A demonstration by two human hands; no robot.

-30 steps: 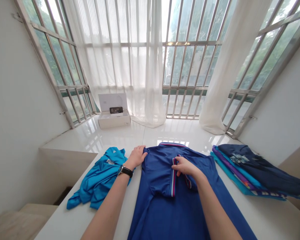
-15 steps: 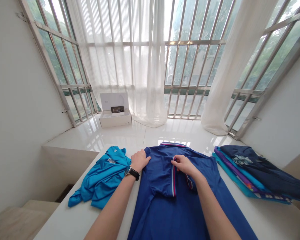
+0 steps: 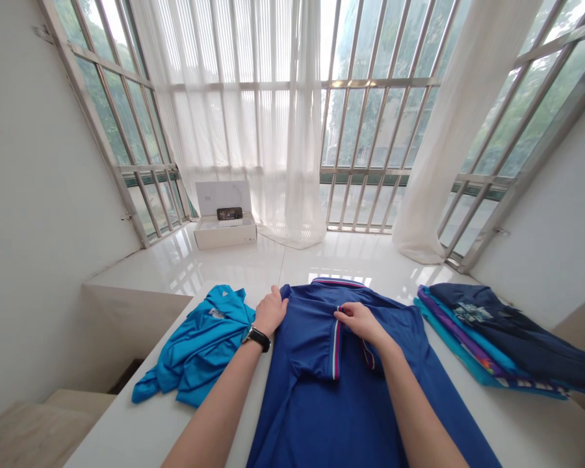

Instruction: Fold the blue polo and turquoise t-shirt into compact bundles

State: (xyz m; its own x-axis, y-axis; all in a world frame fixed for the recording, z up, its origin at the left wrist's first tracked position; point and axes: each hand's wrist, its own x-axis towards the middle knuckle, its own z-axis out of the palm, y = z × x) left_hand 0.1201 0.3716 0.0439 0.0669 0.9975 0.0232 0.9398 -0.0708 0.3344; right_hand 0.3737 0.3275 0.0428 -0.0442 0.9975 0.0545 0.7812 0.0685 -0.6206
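Observation:
A dark blue polo shirt [image 3: 341, 416] lies spread in front of me, its striped collar at the far end. Both short sleeves are folded inward over the body, and their cuffs carry red and white stripes. My right hand [image 3: 359, 321] pinches the cuff of the left-side sleeve [image 3: 316, 351] near the shirt's middle. At the shirt's upper left edge, my left hand [image 3: 272, 311] has its thumb and fingers closed on the shoulder fold; some fingertips are hidden. A watch with a black strap is on my left wrist.
A crumpled bright blue shirt [image 3: 205, 354] lies left of my left arm. On the right is a stack of folded clothes [image 3: 497, 338], navy on top. An open white box [image 3: 225, 235] with a phone-like black device [image 3: 229, 213] stands by the curtained, barred window.
My left hand has shifted slightly along the shoulder edge, its index finger now raised higher. The held sleeve's cuff has swung a little to the left. My right hand has barely moved.

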